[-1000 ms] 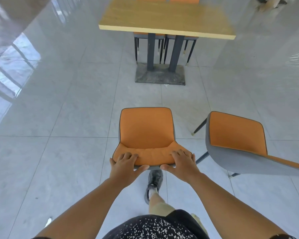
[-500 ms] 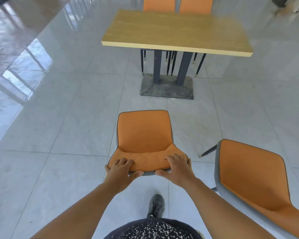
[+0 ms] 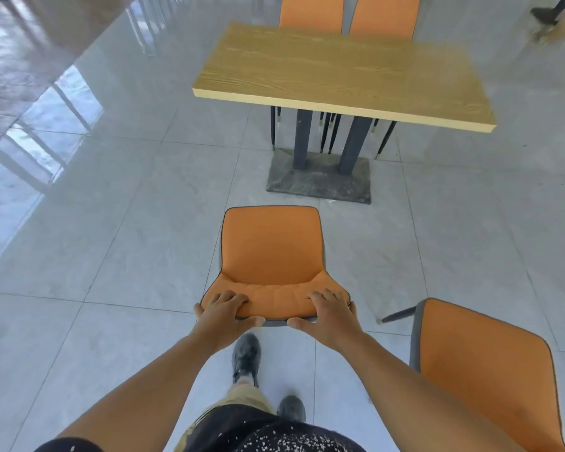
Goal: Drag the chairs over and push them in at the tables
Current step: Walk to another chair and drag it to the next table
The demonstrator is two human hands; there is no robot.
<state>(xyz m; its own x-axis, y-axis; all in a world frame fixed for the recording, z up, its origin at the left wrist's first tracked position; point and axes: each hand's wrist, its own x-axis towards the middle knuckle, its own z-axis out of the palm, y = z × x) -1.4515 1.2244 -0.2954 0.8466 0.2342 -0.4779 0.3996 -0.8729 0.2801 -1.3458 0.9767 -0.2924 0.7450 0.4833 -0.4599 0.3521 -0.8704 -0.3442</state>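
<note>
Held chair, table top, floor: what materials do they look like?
Held chair: orange matte upholstery, fabric or faux leather, with stitched seams and dark piping. Table top: light wood or wood-look laminate, visible grain, matte. Floor: glossy pale tiles, likely ceramic or stone, with grout lines and window reflections.

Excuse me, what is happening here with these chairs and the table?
A person grips the top of an orange chair's backrest with both hands, left hand and right hand, facing the wooden table. The chair stands on the tiled floor, short of the table and not pushed in. Two orange chairs are already tucked in on the far side. Another orange chair waits to the right.
</note>
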